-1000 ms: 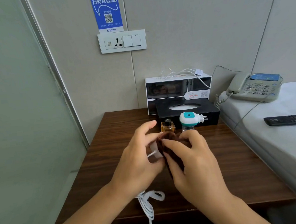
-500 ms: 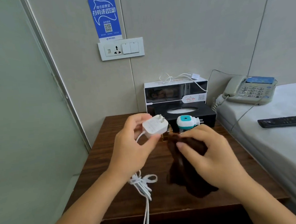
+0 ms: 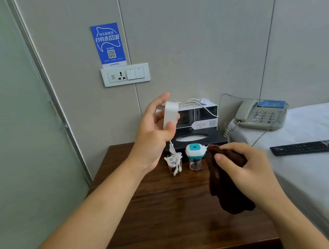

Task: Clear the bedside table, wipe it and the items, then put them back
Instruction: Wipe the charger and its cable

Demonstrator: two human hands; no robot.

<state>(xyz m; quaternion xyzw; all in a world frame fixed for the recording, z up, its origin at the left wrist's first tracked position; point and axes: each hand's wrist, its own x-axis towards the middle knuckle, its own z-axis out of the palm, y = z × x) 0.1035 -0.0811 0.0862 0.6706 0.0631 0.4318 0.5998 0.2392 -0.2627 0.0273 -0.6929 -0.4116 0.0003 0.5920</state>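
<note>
White charger point(image 3: 170, 115) pinched in L hand point(image 3: 153, 136) fingers; R hand point(image 3: 244, 169) fingers clamp brown cloth point(image 3: 225, 182).

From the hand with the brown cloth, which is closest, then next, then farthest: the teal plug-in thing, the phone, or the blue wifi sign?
From the right hand, head view:
1. Teal plug-in thing, just left of it on the table.
2. Phone, behind it to the right, on the bed.
3. Blue wifi sign, high on the wall, far left.
</note>
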